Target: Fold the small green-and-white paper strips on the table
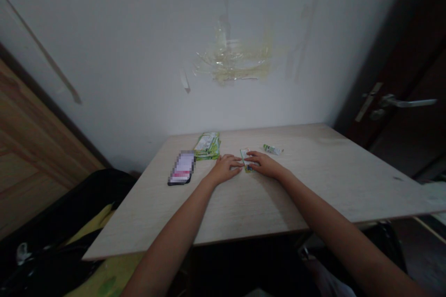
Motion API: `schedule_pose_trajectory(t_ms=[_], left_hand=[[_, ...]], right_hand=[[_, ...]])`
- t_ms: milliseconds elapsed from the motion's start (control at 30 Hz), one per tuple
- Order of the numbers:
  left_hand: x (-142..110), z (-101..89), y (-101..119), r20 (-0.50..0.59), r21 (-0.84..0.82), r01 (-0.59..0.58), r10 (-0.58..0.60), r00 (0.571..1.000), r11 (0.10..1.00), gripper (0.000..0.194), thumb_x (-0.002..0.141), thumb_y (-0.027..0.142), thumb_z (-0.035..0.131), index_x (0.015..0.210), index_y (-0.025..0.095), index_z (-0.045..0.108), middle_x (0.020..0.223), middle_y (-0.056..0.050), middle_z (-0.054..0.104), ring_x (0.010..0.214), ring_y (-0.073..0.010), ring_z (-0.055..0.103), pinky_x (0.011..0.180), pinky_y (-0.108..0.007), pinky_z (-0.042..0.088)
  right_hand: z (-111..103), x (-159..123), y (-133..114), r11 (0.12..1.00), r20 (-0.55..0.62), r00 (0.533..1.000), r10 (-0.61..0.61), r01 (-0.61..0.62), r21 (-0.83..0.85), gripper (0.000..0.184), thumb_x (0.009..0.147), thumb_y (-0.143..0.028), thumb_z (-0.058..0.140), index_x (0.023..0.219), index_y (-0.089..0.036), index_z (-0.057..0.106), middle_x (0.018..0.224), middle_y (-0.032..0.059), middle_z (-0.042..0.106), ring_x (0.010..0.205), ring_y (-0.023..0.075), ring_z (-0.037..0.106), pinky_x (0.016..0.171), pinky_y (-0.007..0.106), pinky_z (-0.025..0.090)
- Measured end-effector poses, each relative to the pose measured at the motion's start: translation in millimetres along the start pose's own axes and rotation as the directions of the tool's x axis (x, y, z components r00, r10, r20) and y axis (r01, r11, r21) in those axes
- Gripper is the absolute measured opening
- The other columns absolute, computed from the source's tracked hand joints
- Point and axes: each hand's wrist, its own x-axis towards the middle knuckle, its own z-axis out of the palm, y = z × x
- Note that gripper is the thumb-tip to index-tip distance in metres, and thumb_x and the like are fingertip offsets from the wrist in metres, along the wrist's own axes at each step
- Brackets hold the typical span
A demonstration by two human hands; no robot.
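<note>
Grip was pretty open tbh, fingers spread. Both arms stretched over the pale table [240,209], left hand [227,168] and right hand [265,165] palm-down. Green packet stack [208,145] and phone [182,167] sat left, small packet [248,169] lay under the right fingers, tube [272,149] further right

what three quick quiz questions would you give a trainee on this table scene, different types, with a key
1. True or false: the phone lies to the left of the stacked green packets.
2. Multiple choice: which is nearest the small tube?
a) the phone
b) the right hand
c) the stacked green packets
3. Fill in the blank: the small printed piece lies on the table between the two ____.

Key: 1 true; 2 b; 3 hands
</note>
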Motion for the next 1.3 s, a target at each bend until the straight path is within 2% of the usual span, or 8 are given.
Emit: schedule_pose_trajectory(t_ms=[533, 833, 1000, 1200, 1300], left_hand=[[-0.4, 0.7, -1.6, -0.018, 0.008, -0.037, 0.037, 0.999, 0.999, 0.026, 0.095, 0.039, 0.058, 0.114, 0.032, 0.075, 0.128, -0.001, 0.070, 0.120, -0.0218, 0.057, 0.108, -0.043, 0.040], [2.8, 4.7, -2.0, -0.001, 0.002, 0.022, -0.022, 1.000, 1.000, 0.023, 0.094, 0.038, 0.059, 0.110, 0.033, 0.074, 0.131, 0.002, 0.068, 0.128, -0.0231, 0.051, 0.113, -0.046, 0.034], [5.4, 3.9, 5.4, 0.019, 0.004, 0.043, -0.044, 0.999, 0.999, 0.021, 0.093, 0.038, 0.059, 0.108, 0.030, 0.072, 0.128, 0.000, 0.068, 0.123, -0.0213, 0.054, 0.114, -0.046, 0.031], [9.2, 4.1, 15.1, 0.020, 0.057, 0.111, -0.113, 0.993, 0.992, 0.021, 0.092, 0.044, 0.060, 0.105, 0.031, 0.070, 0.127, -0.001, 0.065, 0.125, -0.0244, 0.050, 0.116, -0.058, 0.023], [10.9, 5.9, 16.2, 0.024, 0.075, 0.125, -0.127, 0.992, 0.989, 0.024, 0.091, 0.047, 0.061, 0.107, 0.031, 0.069, 0.126, -0.002, 0.064, 0.126, -0.0255, 0.048, 0.116, -0.060, 0.022]], right_hand=[[-0.3, -0.1, 0.9, 1.000, 0.001, 1.000, -0.014, 0.014, 0.020, 0.039, 0.096, -0.035, 0.053, 0.131, -0.025, 0.066, 0.148, 0.0100, 0.052, 0.136, 0.0274, 0.050, 0.118, 0.045, 0.036], [0.5, 0.9, 1.1, 0.997, -0.008, 1.000, 0.003, -0.002, 0.077, 0.038, 0.094, -0.033, 0.057, 0.129, -0.025, 0.067, 0.146, 0.0096, 0.055, 0.136, 0.0276, 0.050, 0.118, 0.046, 0.036], [3.5, 1.3, 1.8, 0.989, -0.067, 0.997, 0.033, -0.023, 0.145, 0.041, 0.089, -0.032, 0.064, 0.128, -0.021, 0.066, 0.136, 0.0123, 0.063, 0.131, 0.0276, 0.055, 0.115, 0.046, 0.039], [5.7, 0.8, 2.6, 0.981, -0.089, 0.994, 0.059, -0.041, 0.190, 0.044, 0.087, -0.033, 0.067, 0.127, -0.018, 0.062, 0.133, 0.0149, 0.064, 0.125, 0.0275, 0.058, 0.110, 0.046, 0.042], [7.6, 0.9, 6.7, 0.976, -0.132, 0.988, 0.076, -0.047, 0.210, 0.040, 0.084, -0.033, 0.071, 0.120, -0.019, 0.066, 0.135, 0.0145, 0.061, 0.126, 0.0271, 0.057, 0.111, 0.045, 0.041]])
